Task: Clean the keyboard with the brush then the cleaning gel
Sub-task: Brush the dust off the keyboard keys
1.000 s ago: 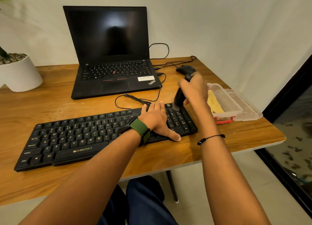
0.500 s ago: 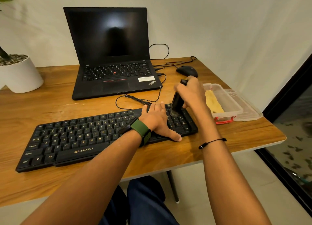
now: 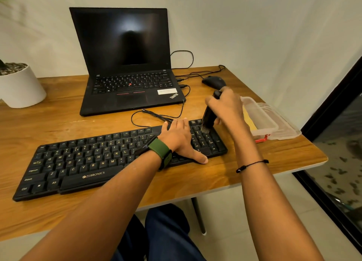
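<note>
We see the right hand [image 3: 227, 106] with fingers curled around the brush [image 3: 208, 119], bristles on the keyboard [image 3: 101, 162] number pad; the left hand [image 3: 181, 138] presses flat beside, fingers together.

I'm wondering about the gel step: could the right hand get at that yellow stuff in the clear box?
Probably yes. The clear box lies lidless just beside the right hand, nothing between them, yellow gel exposed. But that hand grips the brush, which it would likely put down first.
</note>
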